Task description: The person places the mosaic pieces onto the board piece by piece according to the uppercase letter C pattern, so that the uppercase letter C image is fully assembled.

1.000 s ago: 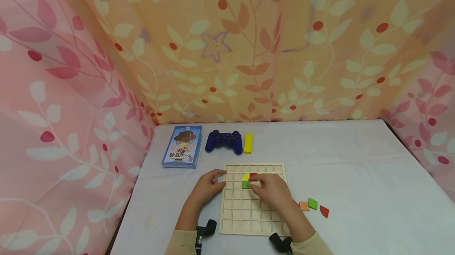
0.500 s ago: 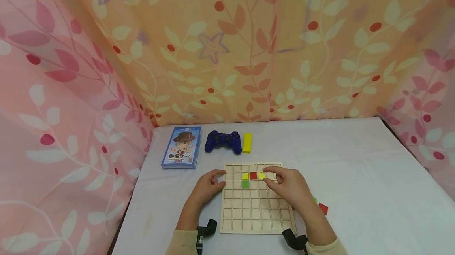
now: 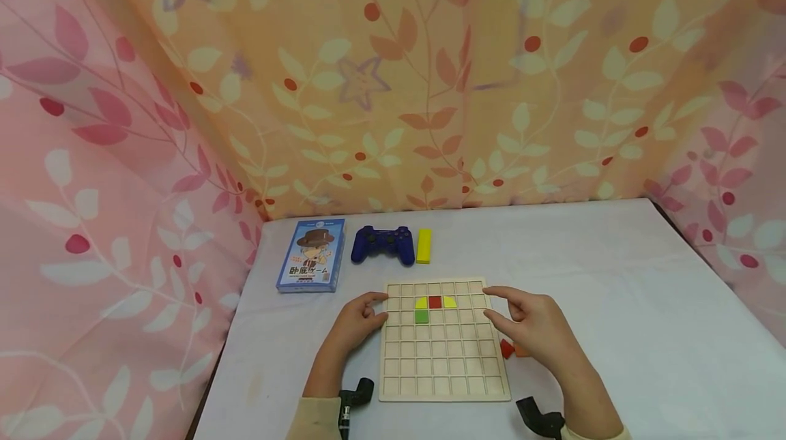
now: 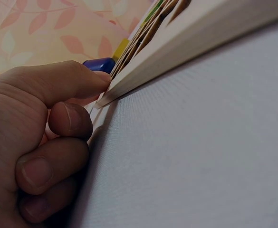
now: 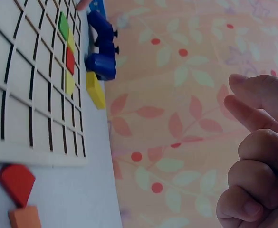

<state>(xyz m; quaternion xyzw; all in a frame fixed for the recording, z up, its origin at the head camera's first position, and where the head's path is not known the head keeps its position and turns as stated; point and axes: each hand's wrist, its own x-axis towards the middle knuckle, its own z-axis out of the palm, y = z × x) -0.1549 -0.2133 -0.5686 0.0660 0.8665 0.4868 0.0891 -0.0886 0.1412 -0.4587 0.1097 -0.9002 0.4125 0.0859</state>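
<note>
Resting on the white tabletop (image 3: 614, 276), a pale wooden grid board (image 3: 443, 358) is steadied at its left edge by the left hand (image 3: 359, 323), whose thumb and curled fingers (image 4: 70, 118) press against the board's rim. Held above the board's right edge, the right hand (image 3: 534, 324) is loosely open and grips nothing. Two yellow pieces, a red square (image 3: 435, 301) and a green square (image 3: 421, 316) are seated in cells near the far edge. A red piece (image 3: 506, 348) and an orange piece (image 5: 24, 217) lie just right of the board.
</note>
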